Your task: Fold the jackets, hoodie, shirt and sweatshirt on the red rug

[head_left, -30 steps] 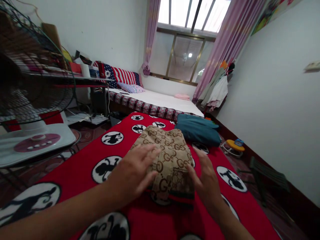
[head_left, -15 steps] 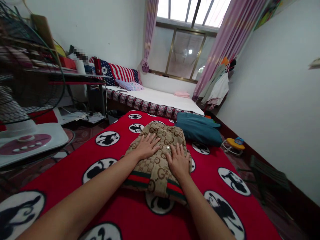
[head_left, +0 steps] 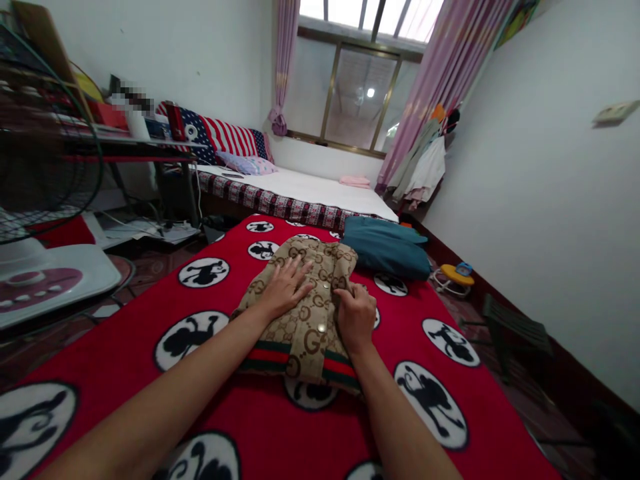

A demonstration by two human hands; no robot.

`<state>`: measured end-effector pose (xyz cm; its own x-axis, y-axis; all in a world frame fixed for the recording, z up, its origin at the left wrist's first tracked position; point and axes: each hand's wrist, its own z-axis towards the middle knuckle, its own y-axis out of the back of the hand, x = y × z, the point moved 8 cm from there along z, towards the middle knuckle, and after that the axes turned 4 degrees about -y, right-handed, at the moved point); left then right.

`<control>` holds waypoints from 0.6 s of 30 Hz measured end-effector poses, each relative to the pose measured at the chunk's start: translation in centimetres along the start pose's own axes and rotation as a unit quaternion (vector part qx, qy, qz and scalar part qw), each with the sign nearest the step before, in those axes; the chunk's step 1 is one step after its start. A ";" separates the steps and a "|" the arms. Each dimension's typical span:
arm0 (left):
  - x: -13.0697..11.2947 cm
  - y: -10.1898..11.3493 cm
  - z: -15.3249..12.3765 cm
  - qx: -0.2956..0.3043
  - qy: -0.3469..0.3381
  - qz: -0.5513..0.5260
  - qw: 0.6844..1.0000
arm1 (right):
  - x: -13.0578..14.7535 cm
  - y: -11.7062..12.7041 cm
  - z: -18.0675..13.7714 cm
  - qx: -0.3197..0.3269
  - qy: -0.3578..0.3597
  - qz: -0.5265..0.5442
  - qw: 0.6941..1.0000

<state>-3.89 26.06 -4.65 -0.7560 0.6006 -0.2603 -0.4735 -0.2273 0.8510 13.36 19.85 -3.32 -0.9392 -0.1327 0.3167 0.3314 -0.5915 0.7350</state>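
Note:
A tan jacket (head_left: 310,327) with a brown letter pattern, snap buttons and a green-red-green striped hem lies folded on the red blanket (head_left: 390,447). My left hand (head_left: 286,288) rests flat on its left half, fingers spread. On the right side, my right hand (head_left: 356,315) has its fingers curled in and closed on the jacket's edge, thumb on top. Its fingertips are partly hidden. Just beyond, a folded teal garment (head_left: 385,247) lies on the blanket.
A bed with a white sheet (head_left: 310,187) stands under the window. At left are a fan (head_left: 50,147) and a cluttered desk (head_left: 150,143). Clothes (head_left: 425,170) hang by the curtain. A yellow stool (head_left: 457,275) and a dark folding stool (head_left: 517,327) stand at right.
My right hand has gone from lying flat on the jacket to curled fingers gripping its right edge. My left hand stays flat on the cloth. The view has shifted slightly.

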 end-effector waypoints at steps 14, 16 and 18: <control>-6.3 0.8 2.5 0.022 -0.181 -0.020 0.983 | 3.7 -0.5 -1.6 0.059 0.180 0.043 0.981; -7.4 0.0 3.2 0.062 -0.186 -0.005 0.981 | 3.6 -0.2 -2.0 0.057 0.175 0.083 0.979; -7.2 -0.5 3.5 0.058 -0.144 -0.022 0.988 | 2.5 0.4 -1.7 0.044 0.125 0.168 0.977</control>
<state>3.38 24.55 -1.65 -0.5678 0.8050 -0.1717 -0.4353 -0.1167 0.8927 10.93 17.92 -3.27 -0.7654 -0.5041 0.4001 0.6202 -0.4116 0.6678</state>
